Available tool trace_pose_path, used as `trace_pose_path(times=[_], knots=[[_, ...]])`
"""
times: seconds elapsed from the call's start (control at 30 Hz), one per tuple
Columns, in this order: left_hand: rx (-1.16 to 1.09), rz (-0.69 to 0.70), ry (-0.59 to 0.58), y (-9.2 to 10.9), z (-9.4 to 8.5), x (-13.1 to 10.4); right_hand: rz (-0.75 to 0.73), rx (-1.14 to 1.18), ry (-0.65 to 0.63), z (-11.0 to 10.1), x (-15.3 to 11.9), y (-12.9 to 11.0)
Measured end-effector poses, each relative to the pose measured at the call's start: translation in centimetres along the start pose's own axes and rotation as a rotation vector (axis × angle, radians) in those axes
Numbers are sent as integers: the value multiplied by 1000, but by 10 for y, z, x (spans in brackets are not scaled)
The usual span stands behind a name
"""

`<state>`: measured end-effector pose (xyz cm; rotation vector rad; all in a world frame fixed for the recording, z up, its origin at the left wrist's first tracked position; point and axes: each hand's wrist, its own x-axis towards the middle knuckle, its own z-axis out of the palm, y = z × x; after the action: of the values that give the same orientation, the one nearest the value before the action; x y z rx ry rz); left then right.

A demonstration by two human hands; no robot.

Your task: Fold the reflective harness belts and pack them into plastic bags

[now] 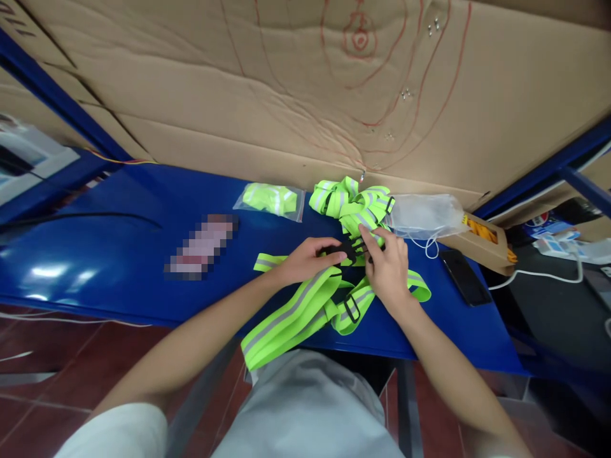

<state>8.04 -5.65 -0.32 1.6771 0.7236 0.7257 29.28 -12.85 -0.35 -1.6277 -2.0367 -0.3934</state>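
Note:
A neon yellow-green strap with a grey reflective stripe [291,318] lies in loops over the table's front edge. My left hand [310,257] pinches a black side-release buckle [347,250] at the strap's end, thumb along its near side. Close on its right, my right hand [387,264] has its fingers closed around the pronged half, partly hidden by them. Whether the two halves are joined I cannot tell. A black slider [352,308] sits on the strap below the hands. Just beyond them lies a bunched pile of similar webbing [329,197].
On the blue table [119,248] lie a zip bag with folded neon material [270,198], a clear plastic bag [422,215], a phone [464,277] and a pixelated item [203,248]. A cardboard box [482,242] stands right. Cardboard sheeting [191,83] walls off the back.

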Motion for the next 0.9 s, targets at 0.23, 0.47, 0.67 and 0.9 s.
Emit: trace_pose_path(times=[0.23, 0.47, 0.67, 0.9], knots=[[-48, -12, -60, 4, -4, -1, -136, 158, -80, 5, -4, -17], [-169, -114, -102, 24, -23, 0, -89, 478, -228, -36, 16, 12], [-323, -146, -204, 57, -32, 8, -39, 978, -518, -54, 42, 17], [-380, 56, -55, 23, -21, 12, 604, 1523, -344, -28, 35, 8]])
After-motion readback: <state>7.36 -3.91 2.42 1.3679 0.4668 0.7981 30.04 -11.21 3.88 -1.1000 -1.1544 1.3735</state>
